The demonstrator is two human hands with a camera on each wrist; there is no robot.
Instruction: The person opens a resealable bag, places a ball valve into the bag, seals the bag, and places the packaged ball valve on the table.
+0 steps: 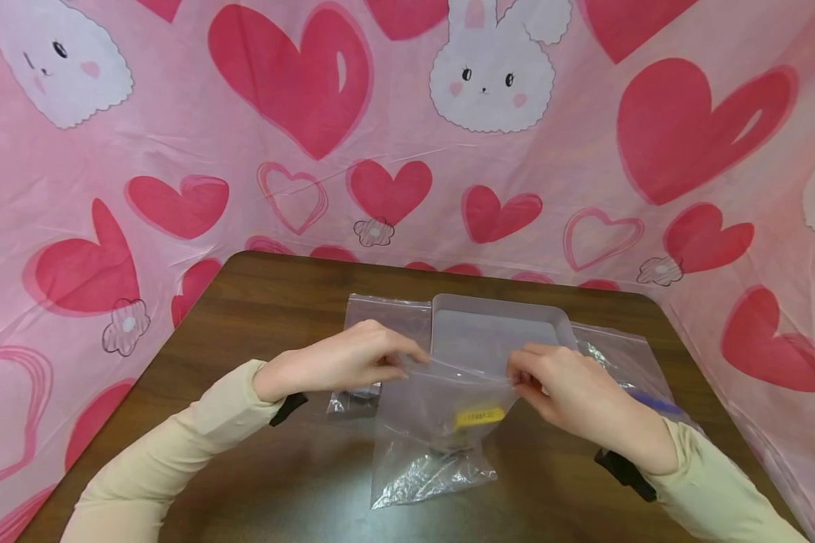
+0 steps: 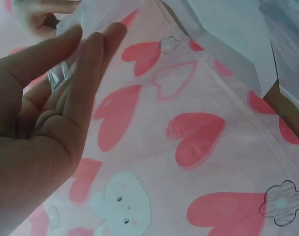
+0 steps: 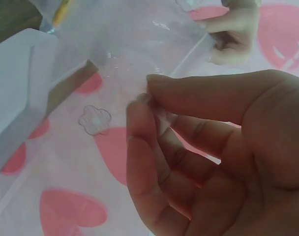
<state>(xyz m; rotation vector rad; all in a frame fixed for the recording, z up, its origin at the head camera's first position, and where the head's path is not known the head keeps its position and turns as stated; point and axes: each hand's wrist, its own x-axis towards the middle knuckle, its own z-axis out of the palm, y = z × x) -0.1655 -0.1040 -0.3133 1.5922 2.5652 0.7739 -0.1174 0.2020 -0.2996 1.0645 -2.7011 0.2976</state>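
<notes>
At the centre of the frame, the left hand (image 1: 353, 362) and right hand (image 1: 570, 392) pinch the top edge of a clear zip bag (image 1: 435, 422) from either side. The bag holds a yellow-labelled item (image 1: 478, 417) and hangs over the brown table (image 1: 258, 302). Behind it sits a translucent tray (image 1: 496, 324), with other clear bags (image 1: 387, 313) lying beside it.

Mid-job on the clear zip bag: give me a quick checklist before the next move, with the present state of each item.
1. Left hand grip on the top edge of the clear plastic zip bag: ok.
2. Right hand pinching the opposite end: ok.
3. Bag mouth sealed: cannot tell.
4. Yellow-labelled contents inside the bag: ok.
5. White plastic tray behind the bag, untouched: ok.
</notes>
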